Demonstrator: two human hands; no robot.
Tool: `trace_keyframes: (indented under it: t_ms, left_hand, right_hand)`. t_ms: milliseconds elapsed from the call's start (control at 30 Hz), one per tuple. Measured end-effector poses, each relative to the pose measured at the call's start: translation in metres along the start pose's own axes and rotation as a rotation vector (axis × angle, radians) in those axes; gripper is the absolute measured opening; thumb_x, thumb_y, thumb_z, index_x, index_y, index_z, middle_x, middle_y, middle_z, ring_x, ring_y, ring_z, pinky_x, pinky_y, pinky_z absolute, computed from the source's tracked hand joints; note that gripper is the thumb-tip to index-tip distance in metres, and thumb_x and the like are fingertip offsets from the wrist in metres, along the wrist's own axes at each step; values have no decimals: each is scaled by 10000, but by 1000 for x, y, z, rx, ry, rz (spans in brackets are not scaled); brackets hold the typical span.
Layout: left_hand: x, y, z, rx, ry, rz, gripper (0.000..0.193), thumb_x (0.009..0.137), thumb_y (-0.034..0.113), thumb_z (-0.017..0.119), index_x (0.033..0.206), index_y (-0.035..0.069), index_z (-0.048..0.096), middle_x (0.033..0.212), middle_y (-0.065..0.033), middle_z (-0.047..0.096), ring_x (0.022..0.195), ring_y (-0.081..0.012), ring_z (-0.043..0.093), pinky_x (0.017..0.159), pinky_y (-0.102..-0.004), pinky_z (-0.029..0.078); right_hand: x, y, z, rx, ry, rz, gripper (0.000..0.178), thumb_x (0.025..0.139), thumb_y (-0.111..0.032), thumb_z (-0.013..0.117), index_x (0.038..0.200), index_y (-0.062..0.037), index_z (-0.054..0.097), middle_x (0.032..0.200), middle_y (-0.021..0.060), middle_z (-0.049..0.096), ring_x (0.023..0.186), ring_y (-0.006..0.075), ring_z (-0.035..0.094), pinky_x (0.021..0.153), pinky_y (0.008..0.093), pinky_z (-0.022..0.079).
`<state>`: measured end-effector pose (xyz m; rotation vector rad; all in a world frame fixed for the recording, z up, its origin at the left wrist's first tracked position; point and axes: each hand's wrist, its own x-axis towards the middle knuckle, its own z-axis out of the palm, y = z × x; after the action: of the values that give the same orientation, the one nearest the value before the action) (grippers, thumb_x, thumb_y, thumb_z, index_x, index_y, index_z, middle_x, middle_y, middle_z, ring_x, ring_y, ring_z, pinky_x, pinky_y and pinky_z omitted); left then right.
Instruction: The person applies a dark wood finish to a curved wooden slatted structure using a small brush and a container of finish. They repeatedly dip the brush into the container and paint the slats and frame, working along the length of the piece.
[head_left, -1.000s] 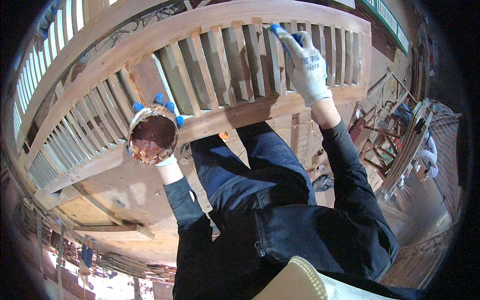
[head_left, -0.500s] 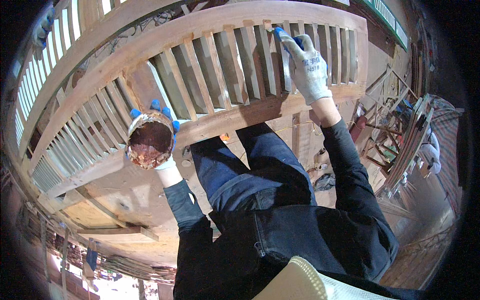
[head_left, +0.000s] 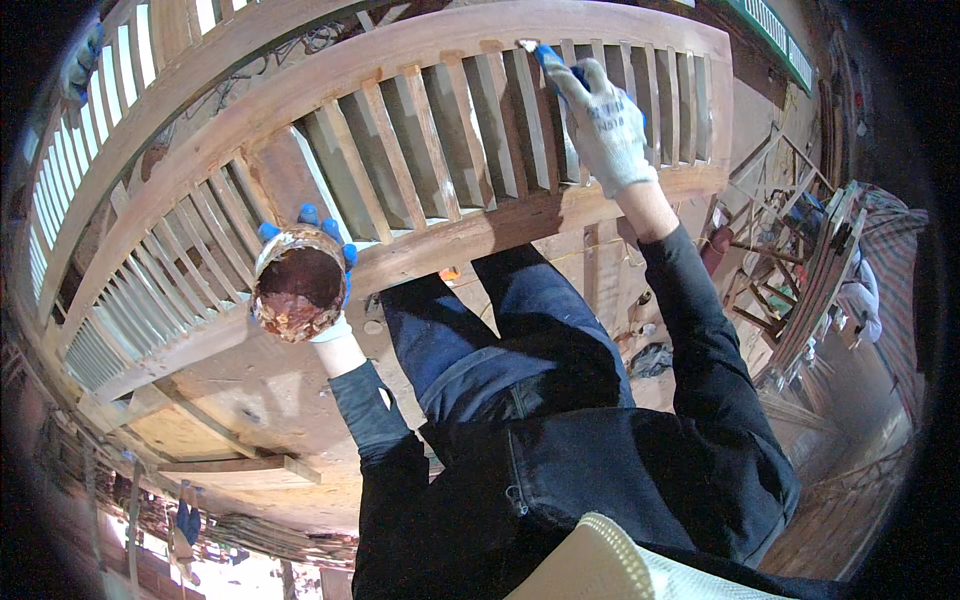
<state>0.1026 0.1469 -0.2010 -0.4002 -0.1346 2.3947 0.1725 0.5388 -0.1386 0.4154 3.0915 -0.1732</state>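
My left hand (head_left: 331, 229), in a white glove with blue fingertips, is wrapped round a round can (head_left: 300, 283) crusted at the rim. Its inside is reddish brown, and its mouth faces me. My right hand (head_left: 603, 125), gloved alike, reaches to the far rail of a curved, slatted wooden panel (head_left: 440, 240). Its fingers pinch a small pale thing (head_left: 527, 45) whose kind I cannot make out; it touches the rail at the top of a slat. Darker, wet-looking patches show on the rail near several slat ends.
Another curved slatted panel (head_left: 150, 85) lies beyond, with another person's gloved hand (head_left: 82, 65) at its far left. A green-edged panel (head_left: 775, 40) stands at the far right. Stacked wooden frames (head_left: 800, 290) fill the right side; boards (head_left: 240, 470) lie at the lower left.
My right hand has shifted slightly left along the far rail, with the small pale thing moving onto the rail's face. The left hand and can have hardly moved.
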Motion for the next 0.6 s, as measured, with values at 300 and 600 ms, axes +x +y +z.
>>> trace_keyframes:
  t_ms: [300,600]
  left_hand:
    - [-4,4,-2,-44,25,23,531,919,385,587,1418,266,454,1533,-219,253,1387,-466,259,1057,-718,260]
    - [0,1,10,103,62,4,413,971,328,510,1383,335,486,1511,-152,342,1351,-403,345,1008,-670,373]
  right_hand:
    - [-12,27,-15,184,85,148,485,824,-3,566,1268,-198,560,1033,143,579,880,351,631,720,436,531]
    - [-15,31,9,-28,48,79,532,823,-5,571,1280,-275,547,1026,83,575,768,313,645,648,413,540]
